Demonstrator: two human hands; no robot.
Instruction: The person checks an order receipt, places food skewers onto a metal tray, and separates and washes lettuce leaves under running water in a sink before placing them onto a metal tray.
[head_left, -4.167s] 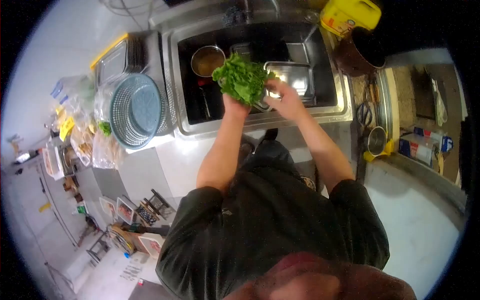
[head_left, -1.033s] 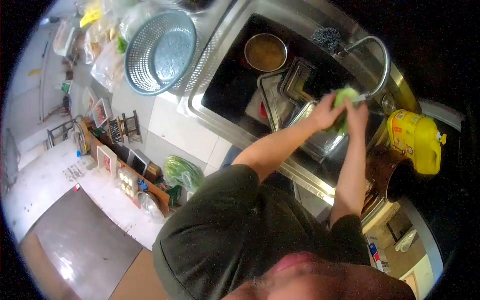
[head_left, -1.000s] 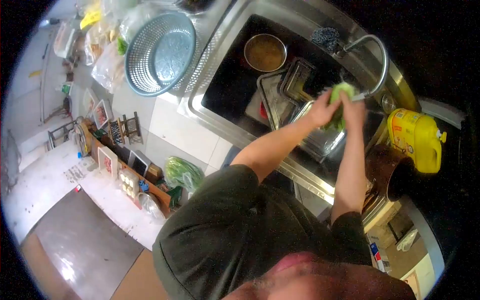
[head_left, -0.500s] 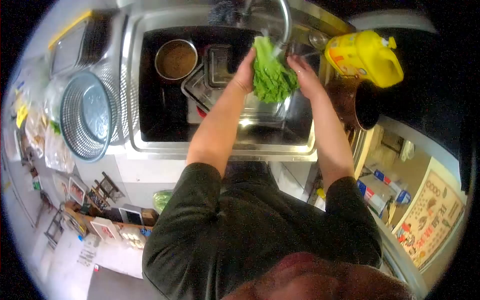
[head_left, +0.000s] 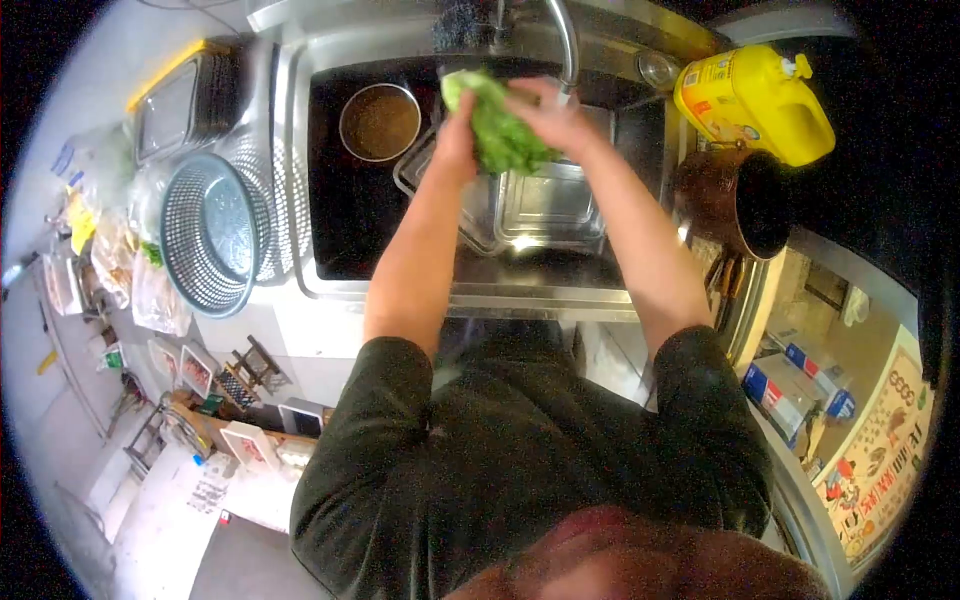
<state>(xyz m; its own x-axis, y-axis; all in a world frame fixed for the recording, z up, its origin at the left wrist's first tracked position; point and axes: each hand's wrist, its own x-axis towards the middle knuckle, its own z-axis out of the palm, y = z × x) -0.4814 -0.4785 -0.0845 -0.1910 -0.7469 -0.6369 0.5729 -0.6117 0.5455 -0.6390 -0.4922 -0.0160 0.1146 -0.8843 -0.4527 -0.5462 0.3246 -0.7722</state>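
Over the sink (head_left: 465,298), a bunch of leafy green lettuce (head_left: 502,135) is held near the faucet (head_left: 568,45). My left hand (head_left: 457,140) grips its left side by the pale stem end. My right hand (head_left: 555,118) lies against its upper right side, fingers over the leaves and blurred. Below the lettuce, clear rectangular trays (head_left: 560,205) rest in the sink. A round metal pot (head_left: 380,122) with brownish contents stands at the sink's left.
A blue-grey plastic basket (head_left: 228,235) stands left of the sink, beside bagged food (head_left: 160,290) and stacked dark trays (head_left: 165,115). On the right are a yellow jug (head_left: 750,105) and a brown pot (head_left: 710,195). A dark scrubber (head_left: 460,25) lies behind the sink.
Since half a second ago, the lettuce and both hands have moved left, away from the faucet. My right hand has come from beside the leaves onto them. The view has shifted slightly.
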